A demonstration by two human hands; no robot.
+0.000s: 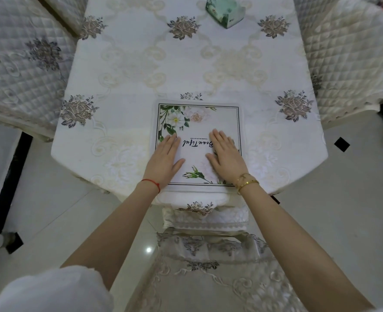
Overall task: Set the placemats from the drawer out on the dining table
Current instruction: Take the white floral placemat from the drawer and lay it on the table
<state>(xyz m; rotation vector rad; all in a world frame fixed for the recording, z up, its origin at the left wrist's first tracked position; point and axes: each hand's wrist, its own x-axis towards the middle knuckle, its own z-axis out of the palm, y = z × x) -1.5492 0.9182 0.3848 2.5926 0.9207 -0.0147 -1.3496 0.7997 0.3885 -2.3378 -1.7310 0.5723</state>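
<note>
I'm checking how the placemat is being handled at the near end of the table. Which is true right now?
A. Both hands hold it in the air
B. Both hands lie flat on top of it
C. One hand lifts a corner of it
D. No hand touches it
B: the left hand and right hand both rest palm-down, fingers extended, on the floral placemat, which lies flat on the table.

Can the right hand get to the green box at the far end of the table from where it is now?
Probably not without stepping or leaning. The right hand lies flat on the placemat at the near edge; the green box stands at the far end. Nothing stands between them on the tablecloth, so only distance blocks it.
</note>
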